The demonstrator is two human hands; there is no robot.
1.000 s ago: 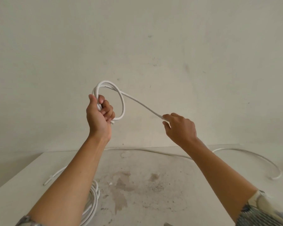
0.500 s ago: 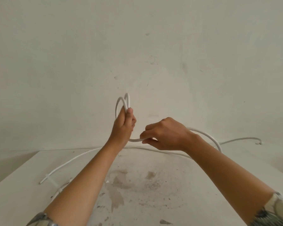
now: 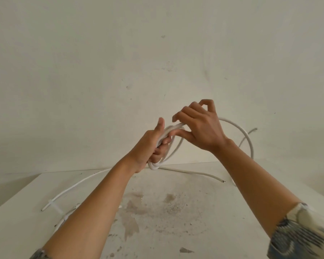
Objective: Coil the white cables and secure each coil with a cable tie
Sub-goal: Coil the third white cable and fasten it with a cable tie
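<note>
**Head view.** The left hand is raised in front of the wall. Its fingers are curled round a small coil of white cable and its thumb points straight up beside the loops. The coil hangs through this fist, and its lowest turn shows just under the heel of the hand.

The right hand is just to the right of the left and slightly higher, touching the top of the coil. Its forefinger and thumb pinch the strand where it meets the loops, while its other fingers are bent and lifted above. Behind the right hand, the cable's free length swings out in a wide arc past the wrist and drops behind the right forearm. A blurred end shows further right.

Below both hands is a stained white table. A second cable curves across it under the left forearm, with a short white strip lying across it near its end. Whether the strip is a cable tie cannot be told. A third cable lies under the right wrist, its cut end pointing right. Patterned sleeves cover the upper arms.
</note>
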